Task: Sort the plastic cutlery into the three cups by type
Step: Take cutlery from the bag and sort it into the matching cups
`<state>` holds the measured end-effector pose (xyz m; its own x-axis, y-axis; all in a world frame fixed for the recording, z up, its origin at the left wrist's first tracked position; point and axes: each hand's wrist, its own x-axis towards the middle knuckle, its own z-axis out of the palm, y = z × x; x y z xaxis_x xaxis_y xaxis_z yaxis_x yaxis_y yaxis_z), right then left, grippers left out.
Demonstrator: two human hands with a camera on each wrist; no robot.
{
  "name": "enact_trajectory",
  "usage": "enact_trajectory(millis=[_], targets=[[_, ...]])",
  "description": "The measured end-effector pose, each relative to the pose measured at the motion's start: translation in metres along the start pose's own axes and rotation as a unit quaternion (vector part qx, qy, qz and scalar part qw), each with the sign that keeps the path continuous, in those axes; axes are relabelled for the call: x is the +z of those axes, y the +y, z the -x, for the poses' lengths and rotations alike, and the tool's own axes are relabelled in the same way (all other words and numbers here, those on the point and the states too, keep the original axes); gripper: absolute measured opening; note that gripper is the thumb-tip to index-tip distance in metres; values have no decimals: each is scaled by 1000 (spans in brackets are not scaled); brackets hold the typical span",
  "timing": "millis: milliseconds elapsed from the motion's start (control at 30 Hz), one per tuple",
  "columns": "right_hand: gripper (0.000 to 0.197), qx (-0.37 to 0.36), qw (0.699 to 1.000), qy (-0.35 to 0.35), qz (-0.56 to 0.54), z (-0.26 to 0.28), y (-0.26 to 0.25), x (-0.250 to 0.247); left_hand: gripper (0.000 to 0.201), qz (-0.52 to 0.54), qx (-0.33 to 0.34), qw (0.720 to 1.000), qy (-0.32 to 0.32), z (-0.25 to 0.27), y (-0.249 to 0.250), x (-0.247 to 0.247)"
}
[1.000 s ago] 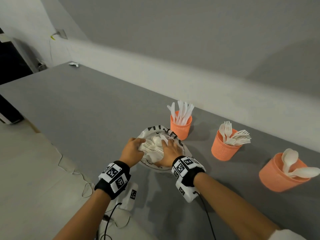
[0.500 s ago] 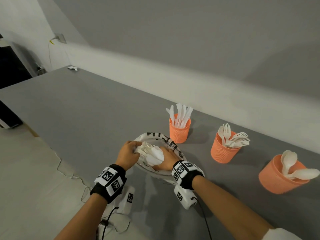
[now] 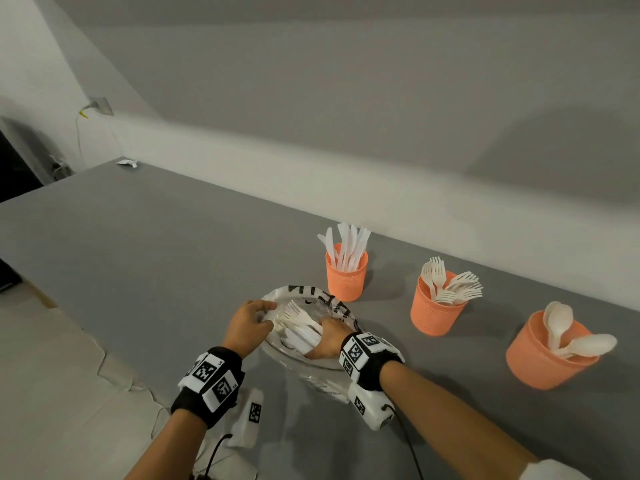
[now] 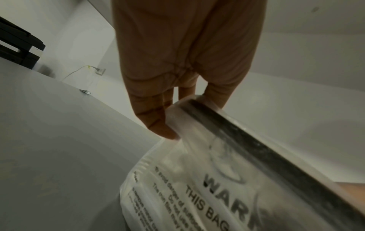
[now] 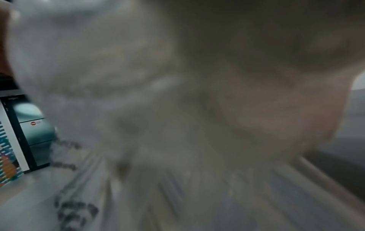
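A clear plastic bag (image 3: 311, 293) printed with black warning text lies on the grey table, holding a bunch of white cutlery (image 3: 298, 323). My left hand (image 3: 250, 322) pinches the bag's rim (image 4: 189, 109) and holds it open. My right hand (image 3: 328, 337) is inside the bag, gripping the bunch of cutlery with fork tines pointing left. To the right stand three orange cups: one with knives (image 3: 346, 277), one with forks (image 3: 434, 306), one with spoons (image 3: 547, 355). The right wrist view is a blur of bag plastic.
The grey table (image 3: 156, 244) runs along a white wall. A small white scrap (image 3: 127, 163) lies at its far left corner. A tagged white device (image 3: 251, 415) and cables hang off the near edge below my left wrist.
The bag's mouth has opened wider under my left hand. My right hand has gone deeper in and now grips the cutlery bunch, with fork tines showing.
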<state>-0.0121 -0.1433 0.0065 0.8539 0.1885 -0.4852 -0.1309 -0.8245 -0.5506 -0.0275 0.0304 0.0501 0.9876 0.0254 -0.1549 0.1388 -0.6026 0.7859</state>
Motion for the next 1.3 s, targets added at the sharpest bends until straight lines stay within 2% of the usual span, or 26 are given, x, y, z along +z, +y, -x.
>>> enact_trajectory(millis=[100,300,567,733,967,1167,1300], targets=[[85,-3,1000,12,-7,0,4,1,38,2,-2,1000,-2,0,3,3],[80,4,999,38,-6,1,2,6,39,-1,0,1000,-2,-1,2,2],[97,30,998,17,-43,5,1,9,38,7,7,1000,2,-4,-11,4],[81,13,998,16,-63,6,4,4,37,12,-2,1000,-7,-8,-14,-2],[87,-17,994,35,-100,3,0,-4,38,33,-7,999,-19,-8,-4,-6],[69,-36,989,43,-134,4,-4,-7,35,43,-19,999,-14,-8,3,-8],[59,-74,983,52,-162,9,-10,-8,32,23,-27,999,-10,-11,7,-8]])
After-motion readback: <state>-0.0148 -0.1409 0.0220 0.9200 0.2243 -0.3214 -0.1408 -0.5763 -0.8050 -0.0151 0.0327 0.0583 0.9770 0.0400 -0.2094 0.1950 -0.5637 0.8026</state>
